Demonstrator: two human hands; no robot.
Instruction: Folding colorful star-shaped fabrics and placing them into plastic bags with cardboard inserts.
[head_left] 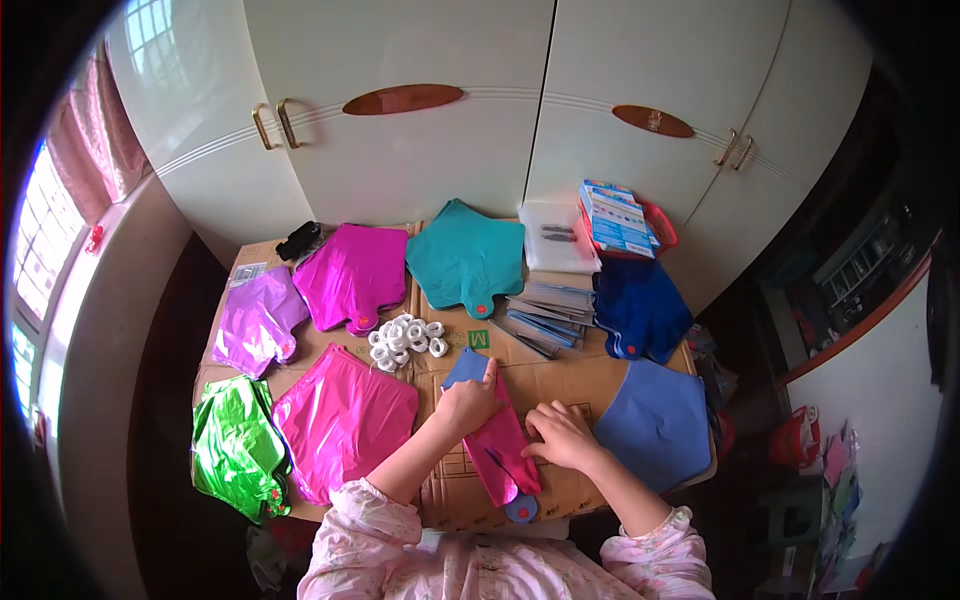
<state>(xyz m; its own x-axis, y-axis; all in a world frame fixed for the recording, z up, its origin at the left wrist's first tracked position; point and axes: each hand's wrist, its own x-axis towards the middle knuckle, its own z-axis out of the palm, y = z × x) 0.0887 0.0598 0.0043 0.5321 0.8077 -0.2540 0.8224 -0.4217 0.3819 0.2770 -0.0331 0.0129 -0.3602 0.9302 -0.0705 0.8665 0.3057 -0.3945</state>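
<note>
In front of me lies a narrow folded strip of flat foil balloons [488, 440], pink outside, with blue showing at its top end and a blue round tab at its bottom. My left hand [468, 402] rests on its upper part, the index finger stretched out along the foil and the other fingers partly hidden. At the strip's right edge is my right hand [562, 435], fingers bent and spread from the thumb, with nothing visible held in it. To the left lies a pile of pink foil balloons [345, 420]; to the right, a pile of blue ones [655, 420].
Cardboard [560, 375] covers the table. Around its edge lie green [235, 440], lilac [260, 315], magenta [352, 270], teal [466, 255] and dark blue [642, 305] foil piles. White ribbon rolls [402, 340], folded packets [548, 312], clear bags [555, 220] and a red basket [660, 228] stand farther back.
</note>
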